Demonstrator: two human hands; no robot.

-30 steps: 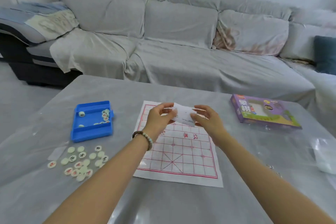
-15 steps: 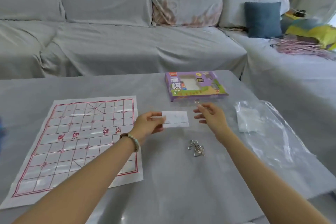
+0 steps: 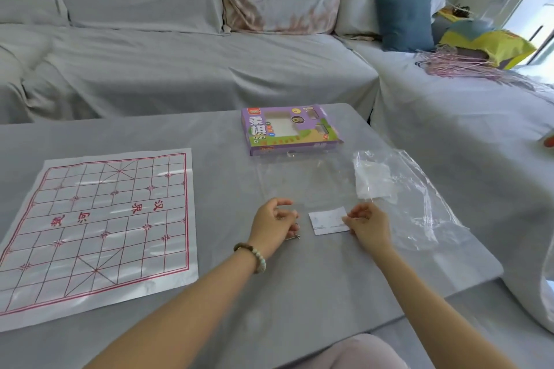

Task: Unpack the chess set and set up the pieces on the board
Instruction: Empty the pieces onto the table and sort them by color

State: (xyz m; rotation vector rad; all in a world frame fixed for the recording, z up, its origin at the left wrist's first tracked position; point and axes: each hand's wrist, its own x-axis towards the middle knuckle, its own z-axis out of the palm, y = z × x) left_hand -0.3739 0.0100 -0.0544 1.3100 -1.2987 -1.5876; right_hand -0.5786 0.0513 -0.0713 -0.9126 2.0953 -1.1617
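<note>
A long sofa (image 3: 180, 69) draped in loose, wrinkled grey cloth fills the far side from 10 to 2 o'clock. In front of it stands a wide rectangular worktop (image 3: 224, 278) with a smooth, matte grey surface.

At 9 o'clock on the worktop a glossy white square chess board sheet (image 3: 99, 234) lies flat, printed with a red grid, diagonal crosses and red characters across its middle band. At 3 o'clock a crumpled clear plastic bag (image 3: 419, 204) lies spread out, thin and shiny, with a pale folded sheet showing through it. A soft square teal cushion (image 3: 403, 21) leans on the sofa at 1 o'clock. At 12 o'clock on the worktop, well apart from the board, a flat purple cardboard chess box (image 3: 287, 129) lies face up, with a see-through window and green artwork.

Both bare forearms reach in from 6 o'clock. The left hand (image 3: 274, 226) rests at the centre of the worktop, its fingers (image 3: 284, 216) curled inward over a small bent metal wire piece (image 3: 293, 237); whether they grip it cannot be told. The right hand (image 3: 370, 228) sits just beside the bag's near edge, its fingers (image 3: 349, 220) pinching the right edge of a small white rectangular paper card (image 3: 326, 220) that lies between the two hands. A bracelet (image 3: 254, 256) of round brown and pale green beads circles the left wrist.
</note>
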